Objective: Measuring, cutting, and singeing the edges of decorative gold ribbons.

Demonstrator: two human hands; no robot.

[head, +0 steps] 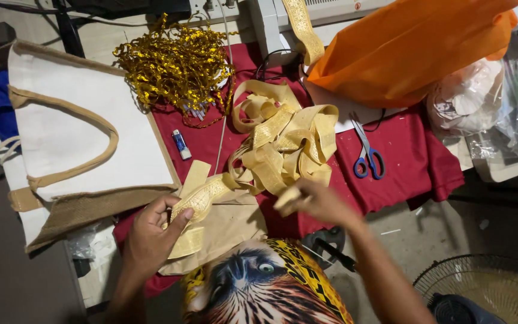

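A long gold woven ribbon [283, 141] lies in a loose heap on the red cloth [415, 156]. My left hand [151, 234] pinches one stretch of that ribbon against a beige fabric piece [229, 225] near the table's front edge. My right hand [319, 201] grips another part of the ribbon just below the heap. The strip runs between both hands.
A white tote bag with tan handles [73, 132] lies at left. A tangle of shiny gold trim [175, 66] sits behind. Blue-handled scissors [367, 156] and a small lighter [181, 145] rest on the cloth. Orange fabric [415, 42] covers the back right; a fan [487, 291] stands below.
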